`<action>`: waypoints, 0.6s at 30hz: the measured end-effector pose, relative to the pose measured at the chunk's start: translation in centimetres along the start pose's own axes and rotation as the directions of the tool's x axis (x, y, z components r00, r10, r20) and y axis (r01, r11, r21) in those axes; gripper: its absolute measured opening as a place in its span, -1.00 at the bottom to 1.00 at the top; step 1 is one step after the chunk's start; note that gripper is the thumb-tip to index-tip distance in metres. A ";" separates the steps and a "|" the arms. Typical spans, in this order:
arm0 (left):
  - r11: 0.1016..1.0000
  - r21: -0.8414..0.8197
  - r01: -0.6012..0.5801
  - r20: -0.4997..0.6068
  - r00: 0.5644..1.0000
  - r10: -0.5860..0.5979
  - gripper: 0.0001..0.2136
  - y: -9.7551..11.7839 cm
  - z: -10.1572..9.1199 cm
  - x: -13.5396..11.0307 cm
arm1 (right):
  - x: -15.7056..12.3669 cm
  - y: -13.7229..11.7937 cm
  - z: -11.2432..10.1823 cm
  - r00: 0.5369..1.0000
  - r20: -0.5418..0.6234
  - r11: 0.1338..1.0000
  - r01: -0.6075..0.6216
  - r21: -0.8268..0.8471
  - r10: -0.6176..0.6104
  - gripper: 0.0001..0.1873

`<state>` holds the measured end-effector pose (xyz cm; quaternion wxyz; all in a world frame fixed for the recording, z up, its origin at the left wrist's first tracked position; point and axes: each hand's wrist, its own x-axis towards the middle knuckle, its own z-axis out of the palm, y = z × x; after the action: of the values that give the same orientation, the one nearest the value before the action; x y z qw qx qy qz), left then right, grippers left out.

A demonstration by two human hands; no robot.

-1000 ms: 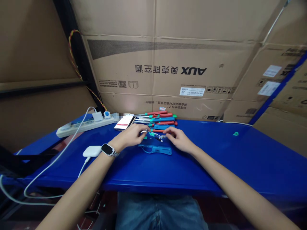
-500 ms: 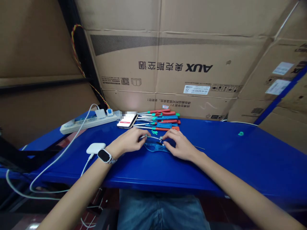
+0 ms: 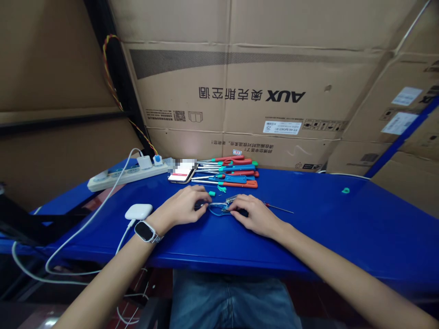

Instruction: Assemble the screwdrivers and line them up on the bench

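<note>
An opened blue long-nosed lighter (image 3: 219,212) lies on the blue table between my hands, its inner parts and a pale wire exposed. My left hand (image 3: 187,204) is closed at its left end, fingers pinched around it; the fingers partly hide what they grip. My right hand (image 3: 256,214) is closed on the other end, thumb and fingertips at the inner parts. Just beyond lie a small green cap (image 3: 212,193) and a green plastic piece (image 3: 221,188). A thin screwdriver (image 3: 279,209) with a red part sticks out to the right behind my right hand.
Several red and blue long-nosed lighters (image 3: 240,174) lie in a row at the back, beside a phone (image 3: 181,172). To the left are a power strip (image 3: 130,176) and a white charging case (image 3: 138,211) with a cable. A green ring (image 3: 345,190) lies far right. Cardboard (image 3: 226,68) stands behind.
My left hand has shifted slightly down and left, and the green cap now shows on the table. My right hand has moved slightly down, covering more of the blue lighter.
</note>
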<state>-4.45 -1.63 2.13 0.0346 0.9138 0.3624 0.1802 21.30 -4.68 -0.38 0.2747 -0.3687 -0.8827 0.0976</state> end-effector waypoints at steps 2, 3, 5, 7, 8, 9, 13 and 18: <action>0.997 0.038 -0.073 -0.073 0.994 0.076 -0.80 0.5 0.1 0.0 | 0.0 0.1 0.0 1.000 0.011 1.000 -0.001 0.022 0.001 -0.88; 0.992 0.049 -0.115 -0.096 0.988 0.120 -0.80 0.9 0.1 0.1 | 0.0 0.1 0.0 1.000 0.016 0.999 -0.004 0.033 0.003 -0.87; 0.978 0.040 -0.203 -0.087 0.975 0.206 -0.84 1.7 0.4 0.4 | 0.0 0.3 0.1 1.000 0.017 0.998 -0.010 0.056 0.009 -0.88; 0.963 0.040 -0.267 -0.054 0.961 0.269 -0.85 2.4 0.9 0.8 | 0.0 0.4 0.1 1.000 0.009 0.997 -0.016 0.070 0.016 -0.89; 0.958 0.045 -0.284 -0.040 0.958 0.285 -0.85 2.7 1.2 1.0 | 0.0 0.4 0.2 1.000 0.004 0.997 -0.019 0.073 0.019 -0.90; 0.955 0.055 -0.291 -0.027 0.956 0.293 -0.85 2.8 1.6 1.1 | 0.0 0.4 0.2 1.000 -0.002 0.997 -0.022 0.077 0.022 -0.90; 0.959 0.087 -0.270 -0.018 0.962 0.272 -0.83 2.7 2.4 1.2 | 0.0 0.5 0.4 0.998 -0.027 0.989 -0.048 0.138 0.052 -0.93; 0.971 0.051 -0.235 -0.031 0.971 0.237 -0.80 2.7 2.4 1.0 | 0.0 0.5 0.5 0.996 -0.048 0.984 -0.067 0.168 0.076 -0.92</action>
<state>-1.23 -2.78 0.73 -0.0151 0.9475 0.2558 0.1911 21.34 -4.28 -0.96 0.3245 -0.3783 -0.8500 0.1707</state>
